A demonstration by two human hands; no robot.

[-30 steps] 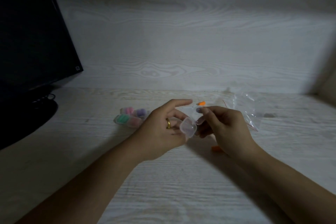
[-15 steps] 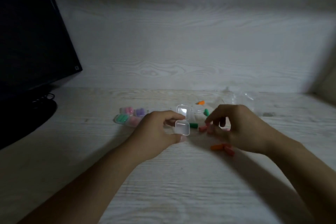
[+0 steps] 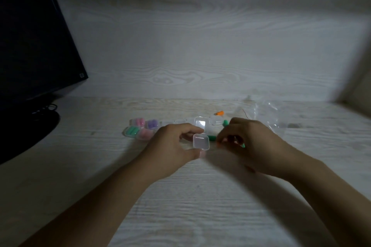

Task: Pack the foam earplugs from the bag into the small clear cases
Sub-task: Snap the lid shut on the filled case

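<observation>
Hands at work on one open clear case, with four little cases already full.

Left hand (image 3: 176,142) holds the open clear case (image 3: 201,141) by its side, with its lid (image 3: 200,122) tipped up and nothing inside yet, as far as I can see. Right hand (image 3: 247,142) is just beside it with fingers curled and pinched together, maybe on an orange earplug (image 3: 219,145), but it is too blurry to be sure. Green earplugs (image 3: 211,137) lie loose on the table (image 3: 100,166) between the hands. Another orange earplug (image 3: 219,113) sits farther back. The clear bag (image 3: 267,114) lies flat behind the right hand. Four filled cases (image 3: 140,129) sit to the left, green, pink and purple. So some packing looks done, and the loose plugs are left.
</observation>
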